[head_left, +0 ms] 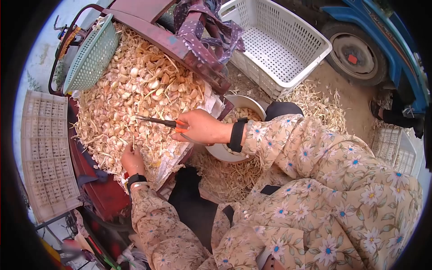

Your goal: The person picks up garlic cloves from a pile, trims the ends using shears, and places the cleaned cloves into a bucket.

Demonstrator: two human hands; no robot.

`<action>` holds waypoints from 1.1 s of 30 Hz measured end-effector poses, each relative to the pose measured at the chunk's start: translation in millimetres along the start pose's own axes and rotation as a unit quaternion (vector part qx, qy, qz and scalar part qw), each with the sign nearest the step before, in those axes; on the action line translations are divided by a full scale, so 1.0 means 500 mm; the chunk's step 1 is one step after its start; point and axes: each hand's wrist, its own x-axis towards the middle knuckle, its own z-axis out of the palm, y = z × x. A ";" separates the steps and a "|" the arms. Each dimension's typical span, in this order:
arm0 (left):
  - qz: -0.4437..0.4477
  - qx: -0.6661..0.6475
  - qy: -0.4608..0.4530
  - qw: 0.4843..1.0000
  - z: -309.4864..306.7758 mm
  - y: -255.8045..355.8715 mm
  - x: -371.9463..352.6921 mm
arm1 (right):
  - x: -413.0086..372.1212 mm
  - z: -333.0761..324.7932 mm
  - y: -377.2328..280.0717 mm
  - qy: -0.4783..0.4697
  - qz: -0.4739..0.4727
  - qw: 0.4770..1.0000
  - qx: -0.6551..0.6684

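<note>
A wide heap of garlic cloves (135, 90), mixed with dry stems and papery skins, spreads in front of me. My right hand (200, 126) is closed round the orange handles of a pair of scissors (157, 120). The dark blades point left over the heap. My left hand (133, 161) is low at the near edge of the heap, its fingers pinched together among the cloves. What lies between those fingertips is too small to make out. Beneath my right wrist stands a white bucket (250, 102) with cloves inside, partly hidden by my arm.
A green basket (92, 54) leans at the heap's far left. White crates stand at the left (47, 153) and upper right (310, 58). A dark red metal frame (180, 47) borders the heap. Stems litter the ground (315, 105). A blue vehicle (396, 49) is at right, near a person's foot (377, 110).
</note>
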 end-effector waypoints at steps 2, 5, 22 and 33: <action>0.002 0.073 -0.011 0.997 0.000 0.012 0.018 | -0.001 0.000 -0.002 -0.012 0.013 1.000 0.008; -0.022 0.082 -0.041 0.996 -0.009 0.036 0.017 | 0.003 0.002 -0.001 -0.024 0.006 1.000 -0.009; 0.008 -0.158 -0.006 0.987 0.006 0.025 -0.055 | -0.008 -0.008 -0.008 -0.011 -0.011 1.000 0.004; 0.006 -0.010 -0.072 0.997 0.043 0.115 0.000 | -0.008 -0.006 -0.008 -0.021 -0.005 1.000 -0.005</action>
